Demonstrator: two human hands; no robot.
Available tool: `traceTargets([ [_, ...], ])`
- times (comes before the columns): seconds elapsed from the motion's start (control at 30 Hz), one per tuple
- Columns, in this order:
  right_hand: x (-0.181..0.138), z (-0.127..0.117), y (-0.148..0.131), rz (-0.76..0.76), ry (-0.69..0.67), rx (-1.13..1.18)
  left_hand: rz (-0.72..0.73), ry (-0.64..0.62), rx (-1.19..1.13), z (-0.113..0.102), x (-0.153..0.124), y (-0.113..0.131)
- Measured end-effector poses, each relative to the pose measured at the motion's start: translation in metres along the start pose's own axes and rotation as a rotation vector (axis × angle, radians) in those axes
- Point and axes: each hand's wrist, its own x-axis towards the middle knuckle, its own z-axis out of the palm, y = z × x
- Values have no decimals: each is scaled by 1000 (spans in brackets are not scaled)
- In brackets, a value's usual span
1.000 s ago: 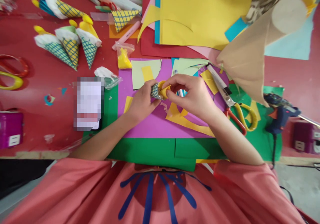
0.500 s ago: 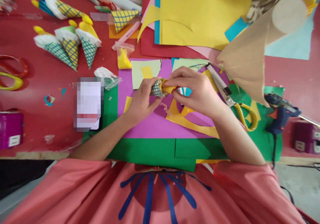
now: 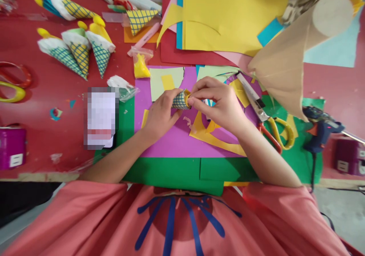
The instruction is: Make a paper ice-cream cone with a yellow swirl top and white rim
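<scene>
My left hand [image 3: 161, 113] is closed round a small paper cone [image 3: 179, 100] with a blue grid pattern, held over a purple sheet [image 3: 171, 142]. My right hand [image 3: 221, 104] pinches a yellow paper piece [image 3: 187, 98] at the cone's open end, its fingers pressed together. Yellow paper offcuts [image 3: 211, 136] lie under my right wrist.
Finished patterned cones [image 3: 80, 54] lie at the upper left of the red table [image 3: 42, 96]. Scissors [image 3: 264, 117] and a blue glue gun [image 3: 321, 128] rest to the right. Coloured paper sheets [image 3: 228, 16] and a brown paper roll [image 3: 288, 58] fill the back. A phone [image 3: 101, 119] lies left.
My right hand has pushed the yellow piece further into the cone's mouth, so less yellow shows. My left hand has kept its hold on the cone.
</scene>
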Motion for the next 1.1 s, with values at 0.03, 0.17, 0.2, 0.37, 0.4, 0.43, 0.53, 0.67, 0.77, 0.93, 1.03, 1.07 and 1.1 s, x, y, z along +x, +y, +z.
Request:
traceTargets([
  [0.03,0,0,0,2,-1,7,-4,0,0,0,0,0],
  [0.17,0,0,-1,14,-9,17,-27,-18,4,0,0,0],
  [0.2,0,0,-1,17,-13,18,-31,-20,2,-1,0,0],
  [0.37,0,0,1,27,-13,40,-31,-14,-6,-1,0,1],
  [0.4,0,1,1,26,-12,44,-28,-7,-8,0,0,0],
  [0.43,0,1,2,24,-11,46,-25,-2,-11,0,0,0],
  [0.53,-1,2,3,25,-7,38,-36,-2,-17,0,-1,1],
  [0.67,-1,4,3,35,14,24,-68,-16,-27,0,-1,1],
  [0.77,-2,5,2,21,9,22,-73,-19,-32,0,-1,1],
  [0.93,-2,5,0,-31,-32,25,-102,-21,-20,1,-1,-2],
  [1.03,-3,6,0,-31,-36,26,-102,-8,-2,3,-2,-3],
  [1.07,-3,7,1,-30,-37,27,-98,-2,5,4,-2,-4],
  [1.1,-3,7,2,-32,-38,30,-94,0,13,4,-2,-3],
])
